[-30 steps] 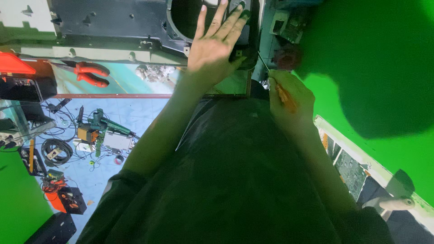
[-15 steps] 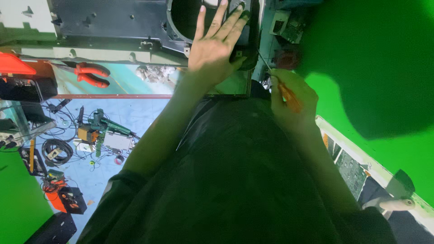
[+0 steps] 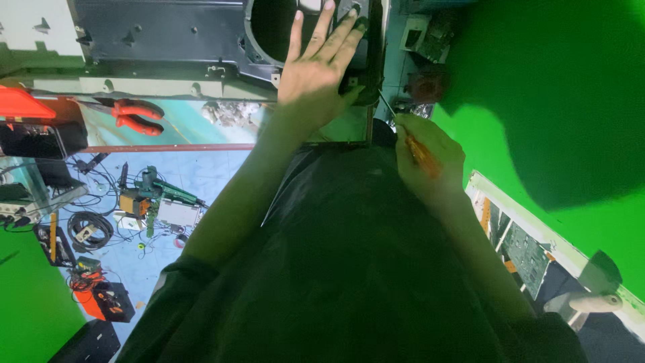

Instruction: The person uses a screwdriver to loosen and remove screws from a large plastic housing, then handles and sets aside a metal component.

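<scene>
My left hand lies flat with fingers spread on a dark metal housing that has a large round opening. My right hand grips an orange-handled screwdriver; its thin shaft points up toward the housing's right edge near a small reddish part. My dark sleeves and torso fill the lower middle of the view.
Red-handled pliers rest on the bench at left beside a red box. On the blue floor below lie cables, a green tool and small boxes. A green circuit board sits at right under a green backdrop.
My right hand with the screwdriver has shifted slightly down and back from the housing edge. My left hand stays flat in place.
</scene>
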